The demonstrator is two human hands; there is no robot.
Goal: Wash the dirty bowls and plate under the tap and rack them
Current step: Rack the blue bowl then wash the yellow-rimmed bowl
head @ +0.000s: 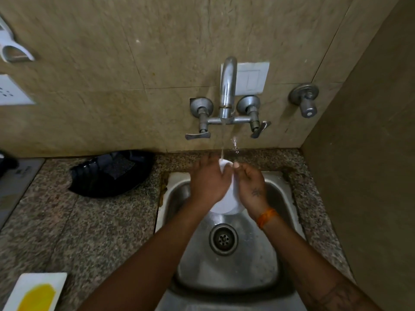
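A white bowl is held on edge over the steel sink, under the water stream running from the tap. My left hand lies against the bowl's left side, fingers reaching up toward the stream. My right hand grips the bowl's right rim, thumb near the top edge. Much of the bowl is hidden between my hands. A white rectangular plate smeared with yellow lies on the counter at the bottom left.
A black dish rack sits on the granite counter left of the sink, against the wall. Two lever handles flank the tap, and a separate valve sticks out further right. A tiled side wall closes the right.
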